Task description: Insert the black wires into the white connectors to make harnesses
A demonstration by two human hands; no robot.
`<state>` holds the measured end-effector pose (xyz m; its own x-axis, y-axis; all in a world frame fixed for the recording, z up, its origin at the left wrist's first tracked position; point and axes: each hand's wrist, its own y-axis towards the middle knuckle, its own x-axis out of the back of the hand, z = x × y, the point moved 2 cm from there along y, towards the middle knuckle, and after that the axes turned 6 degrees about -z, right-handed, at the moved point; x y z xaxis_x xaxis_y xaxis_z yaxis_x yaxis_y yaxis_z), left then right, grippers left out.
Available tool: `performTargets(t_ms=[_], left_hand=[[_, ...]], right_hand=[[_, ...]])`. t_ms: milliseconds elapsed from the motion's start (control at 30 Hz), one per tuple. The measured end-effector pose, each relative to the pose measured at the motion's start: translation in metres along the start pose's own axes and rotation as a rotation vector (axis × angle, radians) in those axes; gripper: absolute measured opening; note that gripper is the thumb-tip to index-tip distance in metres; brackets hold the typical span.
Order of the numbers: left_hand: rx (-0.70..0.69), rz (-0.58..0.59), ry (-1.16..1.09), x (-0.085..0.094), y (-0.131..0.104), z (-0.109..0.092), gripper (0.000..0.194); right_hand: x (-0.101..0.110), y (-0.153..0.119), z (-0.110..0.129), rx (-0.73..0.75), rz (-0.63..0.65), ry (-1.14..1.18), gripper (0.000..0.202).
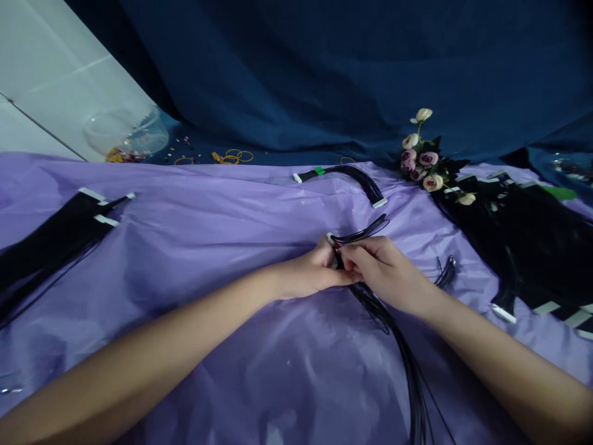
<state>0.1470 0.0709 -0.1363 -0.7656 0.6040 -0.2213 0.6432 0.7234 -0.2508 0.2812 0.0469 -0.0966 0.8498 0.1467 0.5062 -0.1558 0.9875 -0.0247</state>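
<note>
- Holding black wires [410,364] near the middle of the purple cloth [208,235], the left hand [315,270] is closed in around them, just beside a small white connector [330,237].
- The right hand [382,269] is narrowed to a pinch at the same spot, touching the wires and the left fingers; which strand sits between its fingertips cannot be told.
- From the hands, a short run of wires sticks out toward the far right, while a long, loose run trails to the near edge.
- This bundle seems partly done: its strands are spread and ungathered, and how many are seated in the connector is hidden.
- On the far side lies a curved black cable [359,175] with white ends and green tape [319,171]; it looks complete.
- Black cables with white ends lie at left [55,238] and in a larger pile [519,228] at right; whether these are finished cannot be judged.
- Just right of the right hand, a small wire bunch [446,273] lies apart, apparently unused.
</note>
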Motion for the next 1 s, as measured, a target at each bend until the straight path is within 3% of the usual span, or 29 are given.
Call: performTargets(t_ms=[167, 367, 500, 733, 1000], left_hand=[[0.004, 0.001, 0.037, -0.002, 0.001, -0.002, 0.045], [-0.055, 0.012, 0.045, -0.006, 0.0, -0.003, 0.045], [-0.05, 0.01, 0.17, -0.005, -0.001, -0.002, 0.046], [-0.081, 0.013, 0.166, -0.006, -0.001, -0.002, 0.044], [-0.165, 0.006, 0.209, -0.005, -0.001, 0.001, 0.043]], right_hand=[[-0.001, -0.002, 0.001, 0.046, -0.025, -0.112, 0.026], [0.0, -0.005, 0.003, -0.024, -0.105, -0.264, 0.027], [0.001, -0.003, 0.004, -0.091, -0.079, -0.198, 0.029], [-0.001, -0.002, 0.004, -0.151, -0.011, -0.016, 0.029], [-0.01, -0.005, -0.002, -0.163, -0.082, 0.022, 0.029]])
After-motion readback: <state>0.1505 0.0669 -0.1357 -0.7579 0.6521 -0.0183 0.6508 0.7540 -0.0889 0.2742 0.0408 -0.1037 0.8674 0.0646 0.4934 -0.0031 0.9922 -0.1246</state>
